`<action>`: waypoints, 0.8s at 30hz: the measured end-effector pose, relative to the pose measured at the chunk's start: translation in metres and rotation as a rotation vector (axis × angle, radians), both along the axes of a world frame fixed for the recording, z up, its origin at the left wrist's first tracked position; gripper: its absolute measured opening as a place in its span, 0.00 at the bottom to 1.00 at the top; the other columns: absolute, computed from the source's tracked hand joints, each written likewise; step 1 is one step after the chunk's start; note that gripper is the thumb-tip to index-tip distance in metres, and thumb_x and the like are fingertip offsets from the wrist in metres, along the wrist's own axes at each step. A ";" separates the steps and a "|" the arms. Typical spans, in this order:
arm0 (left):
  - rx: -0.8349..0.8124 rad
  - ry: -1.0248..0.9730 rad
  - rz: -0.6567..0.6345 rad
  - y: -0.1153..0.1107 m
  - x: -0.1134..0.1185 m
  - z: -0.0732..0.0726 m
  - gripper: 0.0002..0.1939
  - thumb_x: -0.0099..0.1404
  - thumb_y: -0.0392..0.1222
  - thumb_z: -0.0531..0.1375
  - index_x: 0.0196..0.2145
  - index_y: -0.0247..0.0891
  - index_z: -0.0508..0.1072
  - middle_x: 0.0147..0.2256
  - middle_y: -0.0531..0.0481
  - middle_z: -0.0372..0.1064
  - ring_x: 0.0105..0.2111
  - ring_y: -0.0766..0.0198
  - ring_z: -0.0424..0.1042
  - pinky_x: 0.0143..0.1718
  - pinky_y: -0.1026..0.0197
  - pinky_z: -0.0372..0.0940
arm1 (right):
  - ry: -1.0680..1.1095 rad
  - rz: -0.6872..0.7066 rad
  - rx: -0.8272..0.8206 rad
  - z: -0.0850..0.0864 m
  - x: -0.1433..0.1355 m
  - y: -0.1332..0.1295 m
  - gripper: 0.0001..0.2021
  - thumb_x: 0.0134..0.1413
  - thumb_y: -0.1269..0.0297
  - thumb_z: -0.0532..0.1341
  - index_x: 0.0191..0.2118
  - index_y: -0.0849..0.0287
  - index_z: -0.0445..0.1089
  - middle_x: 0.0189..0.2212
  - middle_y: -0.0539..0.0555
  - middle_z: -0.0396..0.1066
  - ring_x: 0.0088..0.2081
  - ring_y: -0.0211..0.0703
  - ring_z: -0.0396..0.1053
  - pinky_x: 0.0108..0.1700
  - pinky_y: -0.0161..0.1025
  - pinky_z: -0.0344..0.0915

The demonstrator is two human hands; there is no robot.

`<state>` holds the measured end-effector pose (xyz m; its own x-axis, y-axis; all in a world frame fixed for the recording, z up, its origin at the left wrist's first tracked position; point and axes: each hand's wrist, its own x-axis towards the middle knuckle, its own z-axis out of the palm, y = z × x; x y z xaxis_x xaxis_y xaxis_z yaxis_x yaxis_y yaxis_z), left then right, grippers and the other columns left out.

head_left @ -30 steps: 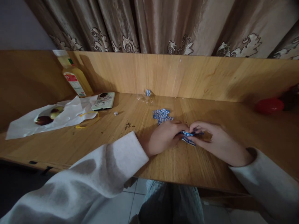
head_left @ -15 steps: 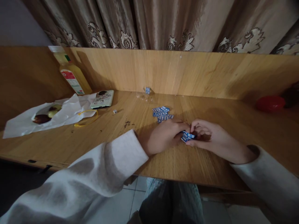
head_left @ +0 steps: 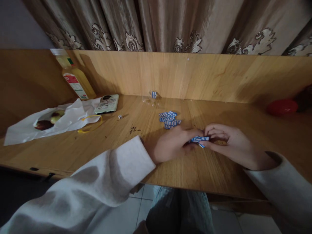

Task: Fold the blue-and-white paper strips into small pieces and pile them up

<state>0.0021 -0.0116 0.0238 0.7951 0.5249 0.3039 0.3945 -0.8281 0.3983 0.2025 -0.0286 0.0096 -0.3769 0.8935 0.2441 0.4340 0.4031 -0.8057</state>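
Note:
Between my hands is a small bunch of blue-and-white printed paper pieces (head_left: 199, 139), fanned at slightly different angles. My left hand (head_left: 172, 143) pinches their left side, and its fingers hide part of them. On their right end, my right hand (head_left: 225, 139) grips with thumb and fingertips, the other fingers curled. A loose pile of similar blue-and-white pieces (head_left: 169, 119) lies on the wooden desk (head_left: 182, 172) just beyond my left hand. Farther back, one more blue-and-white piece (head_left: 154, 94) stands by the back panel, beside something clear.
At left stand a bottle of yellowish liquid (head_left: 79, 81) and a white bag (head_left: 26, 130) with fruit on it. Near them are a pale flat box (head_left: 108, 104), a yellow loop (head_left: 91, 128) and a tiny white cube (head_left: 120, 117). A red rounded object (head_left: 282, 107) sits far right.
My right hand has moved slightly right, drawing the end of a piece with it. The pieces between my hands now spread wider and lie flatter to view. The pile has not moved.

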 end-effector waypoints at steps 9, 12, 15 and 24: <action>0.147 0.045 0.031 0.003 -0.002 -0.003 0.10 0.65 0.35 0.51 0.43 0.36 0.66 0.38 0.47 0.68 0.37 0.64 0.69 0.37 0.64 0.62 | -0.052 0.014 -0.011 -0.001 -0.002 -0.001 0.08 0.49 0.58 0.62 0.31 0.56 0.67 0.30 0.51 0.71 0.34 0.41 0.70 0.38 0.38 0.68; 0.167 0.050 0.028 0.003 -0.002 -0.003 0.11 0.66 0.34 0.49 0.45 0.36 0.65 0.40 0.46 0.68 0.37 0.65 0.69 0.36 0.64 0.62 | -0.046 0.041 -0.029 -0.003 -0.001 0.000 0.07 0.50 0.59 0.61 0.33 0.56 0.67 0.32 0.51 0.71 0.36 0.41 0.70 0.40 0.38 0.67; 0.188 0.066 0.003 0.004 -0.001 -0.003 0.10 0.65 0.32 0.49 0.42 0.35 0.66 0.37 0.47 0.69 0.36 0.65 0.68 0.35 0.65 0.61 | -0.056 0.062 -0.037 -0.004 -0.001 0.000 0.06 0.51 0.60 0.60 0.34 0.56 0.66 0.33 0.51 0.71 0.38 0.41 0.70 0.42 0.39 0.67; 0.151 0.063 -0.007 0.003 -0.001 -0.005 0.12 0.65 0.32 0.49 0.45 0.36 0.66 0.39 0.46 0.68 0.39 0.65 0.69 0.38 0.64 0.63 | -0.040 0.068 -0.073 -0.004 0.001 0.000 0.09 0.50 0.57 0.61 0.35 0.56 0.67 0.35 0.53 0.72 0.39 0.43 0.70 0.44 0.42 0.68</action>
<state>0.0011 -0.0088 0.0186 0.8186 0.4712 0.3284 0.4086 -0.8796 0.2434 0.2034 -0.0286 0.0056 -0.4456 0.8802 0.1632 0.4396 0.3740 -0.8166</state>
